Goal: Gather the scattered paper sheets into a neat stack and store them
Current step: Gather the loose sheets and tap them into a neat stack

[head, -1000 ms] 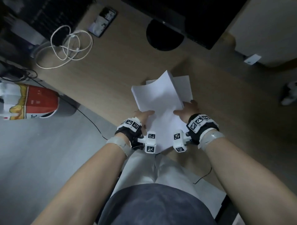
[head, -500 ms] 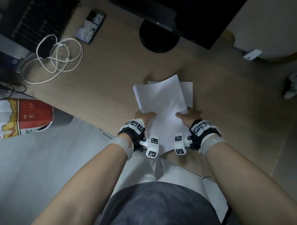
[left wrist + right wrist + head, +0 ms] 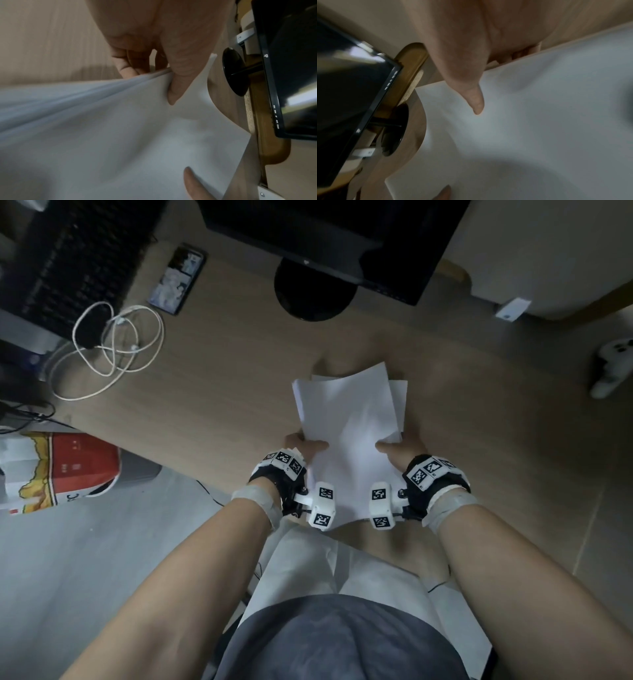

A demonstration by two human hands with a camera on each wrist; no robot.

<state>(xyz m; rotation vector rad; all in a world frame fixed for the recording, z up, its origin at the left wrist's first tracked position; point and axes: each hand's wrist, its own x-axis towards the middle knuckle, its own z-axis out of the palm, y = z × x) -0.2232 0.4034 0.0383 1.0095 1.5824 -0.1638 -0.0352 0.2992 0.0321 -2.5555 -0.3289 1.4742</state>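
A loose stack of white paper sheets (image 3: 349,433) is held over the near edge of the wooden desk (image 3: 219,392), its far corners fanned out of line. My left hand (image 3: 305,448) grips the stack's left side, thumb on top and fingers under the sheets (image 3: 137,128). My right hand (image 3: 399,448) grips the right side the same way, thumb pressed on the top sheet (image 3: 530,121). The near end of the stack hangs between my wrists.
A black monitor (image 3: 342,237) on a round base (image 3: 313,290) stands at the desk's far edge. A phone (image 3: 176,280), a coiled white cable (image 3: 109,347) and a dark keyboard (image 3: 68,254) lie at the left. A red and white bag (image 3: 51,470) sits on the floor.
The raised, curled top sheet has come down flatter onto the stack. Both hands keep their grip and have drawn the paper slightly nearer to my body.
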